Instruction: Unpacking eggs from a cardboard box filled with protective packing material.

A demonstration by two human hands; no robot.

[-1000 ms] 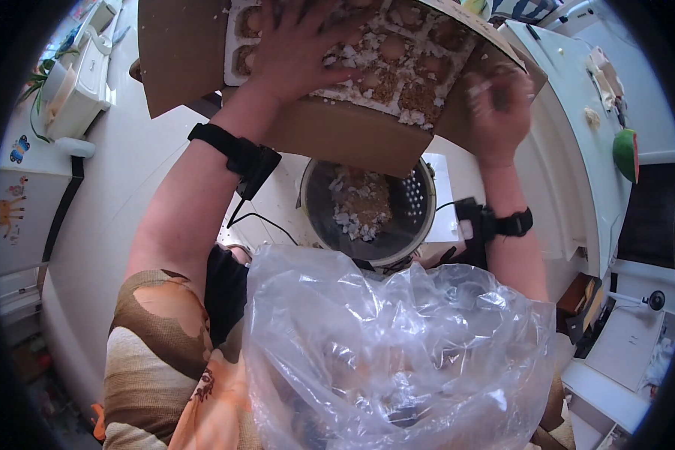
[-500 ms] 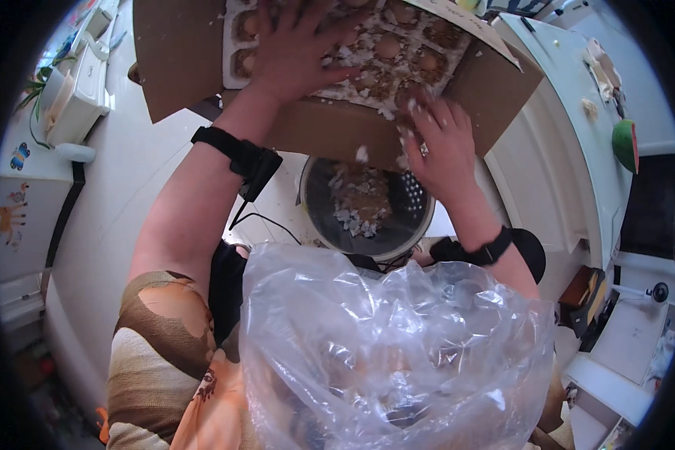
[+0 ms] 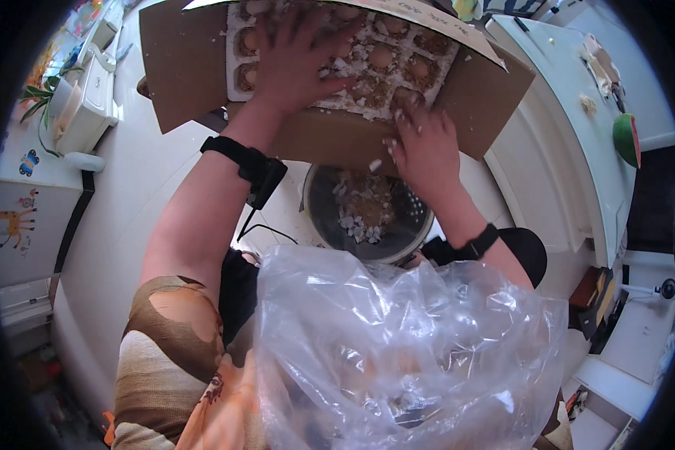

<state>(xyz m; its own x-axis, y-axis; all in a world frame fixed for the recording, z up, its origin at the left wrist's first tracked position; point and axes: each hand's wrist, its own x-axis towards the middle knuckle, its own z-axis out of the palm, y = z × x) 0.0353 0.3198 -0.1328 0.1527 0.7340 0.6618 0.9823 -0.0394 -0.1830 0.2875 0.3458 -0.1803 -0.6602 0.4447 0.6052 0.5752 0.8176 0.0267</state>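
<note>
A cardboard box stands tilted toward me, its side flaps spread. Inside it is a white foam egg tray with brown eggs in bedding that looks like husk, scattered with white foam crumbs. My left hand lies over the tray, fingers spread wide. At the tray's near right corner, my right hand has its fingers apart and slightly bent, with foam bits around them. One white bit hangs below the box's near flap. Beneath is a round dark bin containing husk-like bedding and white pieces.
A large clear plastic bag spreads across my lap. On the right, a white counter bears a cut watermelon piece. A white drawer unit and a potted plant are on the left. Pale tiled floor surrounds the bin.
My right hand has moved slightly left, its fingers more bent. The box has shifted a little in view. Falling foam bits have changed position; my left hand stays spread over the tray.
</note>
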